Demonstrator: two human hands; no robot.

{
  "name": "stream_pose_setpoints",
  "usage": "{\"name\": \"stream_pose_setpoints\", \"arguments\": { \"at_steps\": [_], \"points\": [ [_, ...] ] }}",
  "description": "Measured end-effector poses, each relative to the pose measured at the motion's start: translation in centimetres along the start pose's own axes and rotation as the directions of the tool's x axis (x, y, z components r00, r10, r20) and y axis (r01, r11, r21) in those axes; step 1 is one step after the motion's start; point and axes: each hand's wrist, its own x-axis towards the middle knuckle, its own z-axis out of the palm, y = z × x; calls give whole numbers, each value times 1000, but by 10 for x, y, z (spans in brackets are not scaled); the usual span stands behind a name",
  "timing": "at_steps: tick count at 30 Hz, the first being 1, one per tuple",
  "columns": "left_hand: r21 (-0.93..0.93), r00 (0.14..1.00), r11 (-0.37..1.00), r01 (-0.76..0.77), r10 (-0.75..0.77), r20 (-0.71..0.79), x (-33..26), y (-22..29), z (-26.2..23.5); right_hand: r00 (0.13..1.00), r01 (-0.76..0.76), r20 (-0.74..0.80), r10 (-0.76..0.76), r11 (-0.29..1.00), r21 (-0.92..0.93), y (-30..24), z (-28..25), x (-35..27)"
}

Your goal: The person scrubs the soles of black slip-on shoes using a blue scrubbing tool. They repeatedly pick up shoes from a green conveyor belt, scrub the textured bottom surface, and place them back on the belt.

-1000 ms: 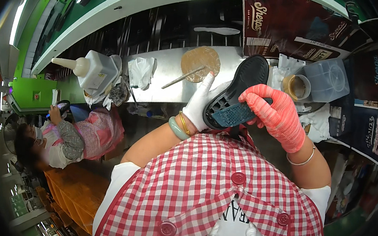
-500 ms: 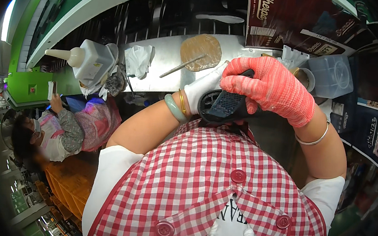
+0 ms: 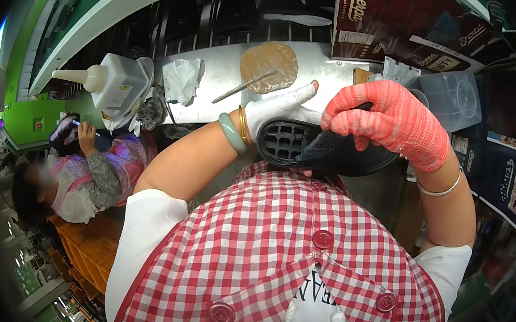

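Sole (image 3: 279,143): likely light, rubbery, flexible; best held by rims. Right hand (image 3: 392,124) pinches pad (image 3: 324,147); left hand's (image 3: 273,110) thumb spread, finger closure hidden.

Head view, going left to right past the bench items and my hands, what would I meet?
White spouted bottle, crumpled white sheet, left hand in a white glove, right hand in a pink-red glove, clear plastic container. The black shoe sole overlaps both hands, so I leave it out.

The sole (image 3: 287,144) is black, the disc (image 3: 280,59) tan, the apron (image 3: 282,231) red-white checked.
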Motion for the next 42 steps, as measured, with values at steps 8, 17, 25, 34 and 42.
{"name": "stream_pose_setpoints", "arguments": {
  "at_steps": [8,17,25,34,42],
  "points": [
    [47,977,991,126,-132,170,1,8,-7,991,-40,-126,52,995,95,41,-17,-25],
    [95,949,949,-300,307,-75,-1,-2,-22,630,338,-777,9,897,285,116,-43,-80],
    [399,772,749,-530,620,-140,18,-11,-20,235,253,-956,174,939,233,188,-56,-77],
    [938,472,-149,-313,833,289,53,-38,-36,187,232,-965,183,947,224,218,-57,-63],
    [930,403,-332,-160,838,368,48,-34,-9,232,285,-921,312,884,371,248,-60,-67]
  ]
}}
